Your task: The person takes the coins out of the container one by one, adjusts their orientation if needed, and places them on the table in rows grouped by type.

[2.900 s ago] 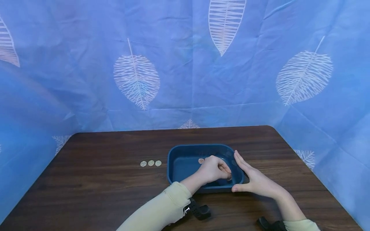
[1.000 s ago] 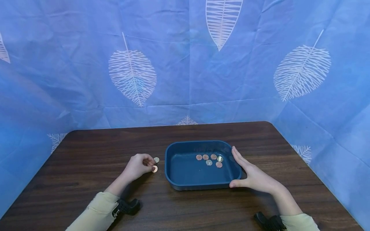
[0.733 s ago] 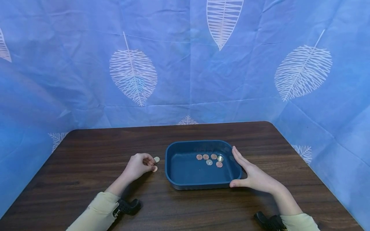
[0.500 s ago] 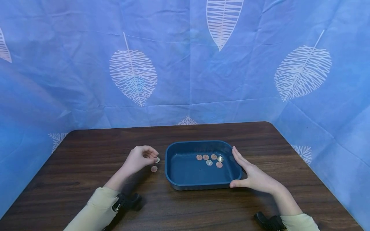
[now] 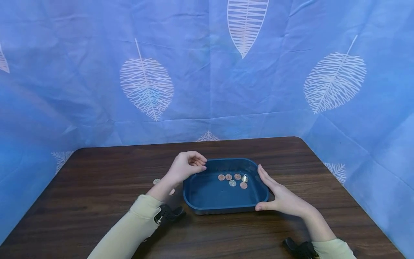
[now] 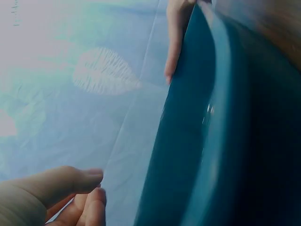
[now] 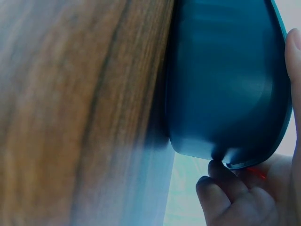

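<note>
My left hand [image 5: 185,167] hovers at the far left corner of the blue plastic tray [image 5: 223,208]. Its fingers are loosely curled, and in the left wrist view the thumb [image 6: 87,176] lies close to the fingertips with nothing showing between. Copper and silver coins [image 5: 228,177] lie flat inside the tray, toward the right. My right hand [image 5: 284,198] grips the tray's right end, thumb at the near side and fingers at the far side. On the table, a silver coin [image 5: 156,181] and a copper coin [image 5: 172,191] show beside my left wrist, which hides part of that area.
The dark wood-grain table [image 5: 106,183] has rounded far corners. A blue cloth [image 5: 194,90] with white leaf prints hangs behind and beside it. Black straps with camera mounts [image 5: 168,214] sit at both wrists.
My left hand went from inside the tray to the table on the left, where a copper coin now lies, then back right to the tray's corner. My right hand stays at the tray.
</note>
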Demonstrator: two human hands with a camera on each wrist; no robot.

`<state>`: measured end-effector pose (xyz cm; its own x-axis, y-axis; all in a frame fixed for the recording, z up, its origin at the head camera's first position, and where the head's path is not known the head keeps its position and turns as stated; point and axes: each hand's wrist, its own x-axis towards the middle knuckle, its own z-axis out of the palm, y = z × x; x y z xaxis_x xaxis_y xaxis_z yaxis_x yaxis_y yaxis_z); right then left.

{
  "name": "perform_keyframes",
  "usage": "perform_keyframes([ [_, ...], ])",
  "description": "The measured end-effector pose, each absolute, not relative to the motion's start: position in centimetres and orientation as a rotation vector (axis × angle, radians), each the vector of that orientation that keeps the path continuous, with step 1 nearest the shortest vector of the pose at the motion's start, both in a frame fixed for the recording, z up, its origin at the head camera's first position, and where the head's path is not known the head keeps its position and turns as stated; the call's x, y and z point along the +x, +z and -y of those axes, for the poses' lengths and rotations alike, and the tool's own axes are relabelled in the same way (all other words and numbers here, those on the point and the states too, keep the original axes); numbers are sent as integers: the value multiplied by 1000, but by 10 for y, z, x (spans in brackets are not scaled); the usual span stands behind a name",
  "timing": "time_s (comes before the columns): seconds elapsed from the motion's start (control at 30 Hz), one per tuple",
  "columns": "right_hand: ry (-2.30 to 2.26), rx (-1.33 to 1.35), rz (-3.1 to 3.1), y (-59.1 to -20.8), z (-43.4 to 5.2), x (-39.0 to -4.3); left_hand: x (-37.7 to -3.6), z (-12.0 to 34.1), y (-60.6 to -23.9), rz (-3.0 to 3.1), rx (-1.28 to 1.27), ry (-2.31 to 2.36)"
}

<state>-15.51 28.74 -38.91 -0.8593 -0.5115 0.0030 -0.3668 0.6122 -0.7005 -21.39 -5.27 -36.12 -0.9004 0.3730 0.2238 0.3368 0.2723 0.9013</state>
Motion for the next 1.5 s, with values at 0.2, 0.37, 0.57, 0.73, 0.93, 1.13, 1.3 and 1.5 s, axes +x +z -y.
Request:
perform_keyframes([
  [0.2, -1093, -700, -2639, -390, -288, -154, -218, 12, -368, -2415, 725, 1759],
  [0.37, -1084, -702, -2644, -390, -287, -154, -218, -7, -376, -2421, 703, 1687],
  [0.57, -1068, -702, -2646, -387, -287, -156, -220, -12, -383, -2485, 544, 1569],
  [0.73, -1064, -712, -2645, -386, -288, -158, -223, -10, -387, -2573, 534, 1416],
  [0.93, -1064, -702, -2640, -388, -289, -157, -224, -11, -393, -2619, 553, 1208],
  [1.13, -1071, -698, -2641, -389, -289, -156, -224, -13, -396, -2599, 594, 1095],
  [1.3, -1071, -709, -2647, -390, -289, -155, -223, -14, -396, -2580, 647, 1040],
  [1.5, -1064, -721, -2652, -390, -289, -157, -221, -15, -396, -2587, 707, 1003],
])
